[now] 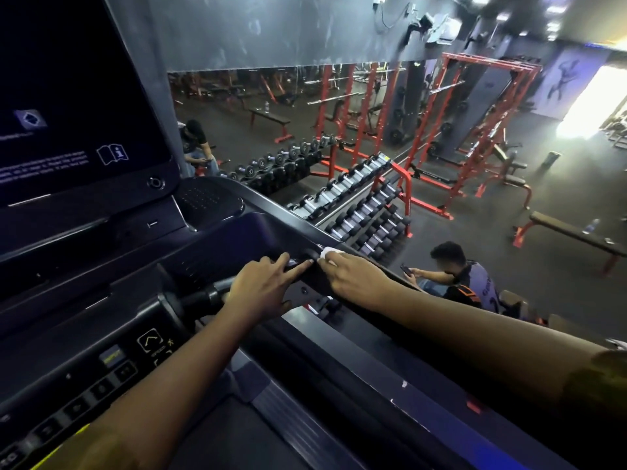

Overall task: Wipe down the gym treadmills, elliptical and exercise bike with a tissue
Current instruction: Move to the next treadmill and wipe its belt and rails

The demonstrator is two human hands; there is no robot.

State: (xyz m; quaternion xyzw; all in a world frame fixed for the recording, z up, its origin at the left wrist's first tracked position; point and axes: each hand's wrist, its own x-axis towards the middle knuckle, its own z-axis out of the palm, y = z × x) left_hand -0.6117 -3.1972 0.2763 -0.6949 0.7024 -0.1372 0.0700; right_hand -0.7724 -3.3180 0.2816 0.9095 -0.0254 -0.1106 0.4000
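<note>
I stand on a dark treadmill (258, 232) with a black screen at the upper left and a button panel at the lower left. My right hand (353, 273) holds a small white tissue (327, 253) against the treadmill's right side rail, fingers curled over it. My left hand (261, 290) rests beside it on the same rail, its index finger stretched out and touching the rail just left of the tissue. A black handlebar grip (200, 296) lies under my left wrist.
A person (458, 276) sits just beyond the right rail looking at a phone. Behind them stand dumbbell racks (366, 212), red squat racks (475, 130), benches (576, 235) and a wall mirror. The treadmill belt (244, 435) runs below my arms.
</note>
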